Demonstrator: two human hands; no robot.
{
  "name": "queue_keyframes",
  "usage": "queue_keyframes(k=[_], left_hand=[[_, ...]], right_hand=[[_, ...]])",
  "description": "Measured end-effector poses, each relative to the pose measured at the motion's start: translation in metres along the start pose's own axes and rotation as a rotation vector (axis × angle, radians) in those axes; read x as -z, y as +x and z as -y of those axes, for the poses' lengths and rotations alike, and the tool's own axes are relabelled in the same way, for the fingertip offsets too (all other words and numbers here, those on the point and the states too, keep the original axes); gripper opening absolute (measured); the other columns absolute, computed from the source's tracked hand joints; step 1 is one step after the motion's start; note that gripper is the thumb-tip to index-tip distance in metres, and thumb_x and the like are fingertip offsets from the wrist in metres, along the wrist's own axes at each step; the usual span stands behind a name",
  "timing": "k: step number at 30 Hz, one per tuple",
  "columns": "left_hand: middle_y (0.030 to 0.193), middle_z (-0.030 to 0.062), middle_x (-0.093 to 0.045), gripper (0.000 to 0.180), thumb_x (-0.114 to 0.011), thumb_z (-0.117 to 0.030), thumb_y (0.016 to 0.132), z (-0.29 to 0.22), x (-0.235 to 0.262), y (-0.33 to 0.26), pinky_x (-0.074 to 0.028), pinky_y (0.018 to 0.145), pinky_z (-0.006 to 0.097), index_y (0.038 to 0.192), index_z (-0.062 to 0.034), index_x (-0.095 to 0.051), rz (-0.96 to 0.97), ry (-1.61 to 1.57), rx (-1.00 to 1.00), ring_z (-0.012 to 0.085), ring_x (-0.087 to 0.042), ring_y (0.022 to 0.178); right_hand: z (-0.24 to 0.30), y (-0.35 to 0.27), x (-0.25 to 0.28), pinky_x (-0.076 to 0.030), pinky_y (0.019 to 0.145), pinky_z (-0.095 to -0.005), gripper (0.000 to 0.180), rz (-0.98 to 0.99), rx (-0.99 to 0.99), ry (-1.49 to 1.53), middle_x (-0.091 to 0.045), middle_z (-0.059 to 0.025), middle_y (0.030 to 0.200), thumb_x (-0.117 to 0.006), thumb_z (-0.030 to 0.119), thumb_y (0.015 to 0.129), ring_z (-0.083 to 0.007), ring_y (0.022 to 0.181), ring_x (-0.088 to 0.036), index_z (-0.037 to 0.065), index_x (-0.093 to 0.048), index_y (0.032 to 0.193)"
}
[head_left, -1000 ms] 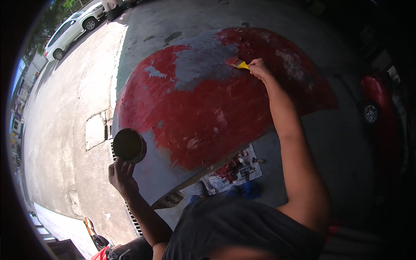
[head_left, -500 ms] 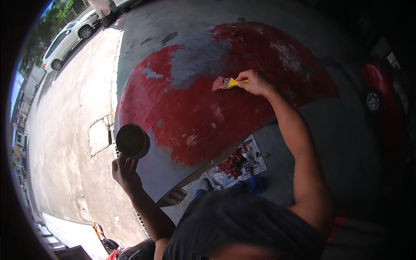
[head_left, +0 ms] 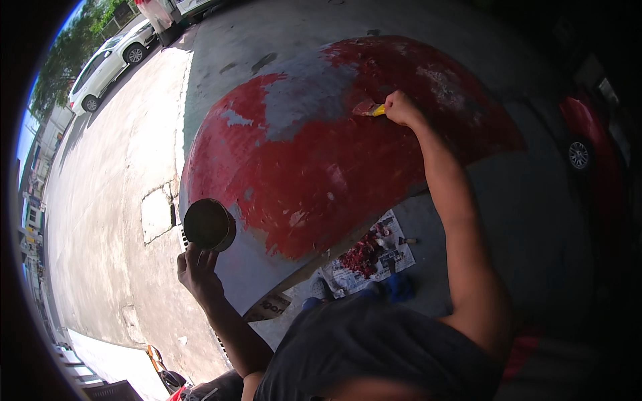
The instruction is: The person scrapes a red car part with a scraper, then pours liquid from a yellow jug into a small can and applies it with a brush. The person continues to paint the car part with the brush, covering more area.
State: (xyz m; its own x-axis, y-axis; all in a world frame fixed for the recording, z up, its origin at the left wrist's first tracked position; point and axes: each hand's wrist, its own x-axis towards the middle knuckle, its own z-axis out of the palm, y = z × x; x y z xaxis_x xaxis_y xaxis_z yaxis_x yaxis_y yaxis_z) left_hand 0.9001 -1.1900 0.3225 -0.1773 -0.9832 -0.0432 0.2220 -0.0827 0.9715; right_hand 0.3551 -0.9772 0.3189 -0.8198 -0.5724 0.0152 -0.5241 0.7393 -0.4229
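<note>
A large curved panel [head_left: 301, 174] lies before me, patched with red paint and bare grey areas. My right hand [head_left: 404, 109] is closed around the yellow handle of a paintbrush [head_left: 369, 109]. The red-stained bristles meet the panel beside a grey patch, toward its far side. On the left, my left hand [head_left: 199, 271] grips a round, dark can [head_left: 208, 225] from below, its mouth facing me. The can hangs near the panel's left edge; its contents are too dark to make out.
Newspaper [head_left: 388, 257] strewn with red scraps lies on the floor by my feet, with cardboard [head_left: 269, 307] beside it. A white car [head_left: 107, 63] stands far left on sunlit concrete. A red car [head_left: 579, 130] stands at right in shade.
My right hand has carried the brush away from me and to the right across the panel. The left hand and can have shifted only slightly in the picture.
</note>
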Motion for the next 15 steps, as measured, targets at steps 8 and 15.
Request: queue_keyframes(k=[8,15], left_hand=[[0.103,0.0160,-0.067,0.031,-0.068,-0.029,0.095,0.000,0.000,-0.002,-0.056,0.089,0.045,0.103,-0.0007,-0.059,-0.013,0.020,-0.005,0.0295,-0.068,0.100],[0.108,0.0192,-0.065,0.036,-0.069,-0.029,0.094,0.001,0.004,-0.002,-0.055,0.093,0.048,0.109,0.0021,-0.059,0.011,0.039,-0.017,0.0335,-0.067,0.104]], right_hand=[[-0.002,0.060,0.020,-0.055,0.080,-0.0397,0.020,-0.148,-0.074,0.121,-0.074,-0.0165,0.089,-0.062,0.007,0.083,-0.0290,0.088,-0.072,0.007,-0.075,0.098],[-0.070,-0.020,0.021,-0.053,0.069,-0.0366,0.019,-0.150,-0.087,0.037,-0.073,-0.0139,0.079,-0.061,0.006,0.083,-0.0221,0.074,-0.070,0.002,-0.075,0.096]])
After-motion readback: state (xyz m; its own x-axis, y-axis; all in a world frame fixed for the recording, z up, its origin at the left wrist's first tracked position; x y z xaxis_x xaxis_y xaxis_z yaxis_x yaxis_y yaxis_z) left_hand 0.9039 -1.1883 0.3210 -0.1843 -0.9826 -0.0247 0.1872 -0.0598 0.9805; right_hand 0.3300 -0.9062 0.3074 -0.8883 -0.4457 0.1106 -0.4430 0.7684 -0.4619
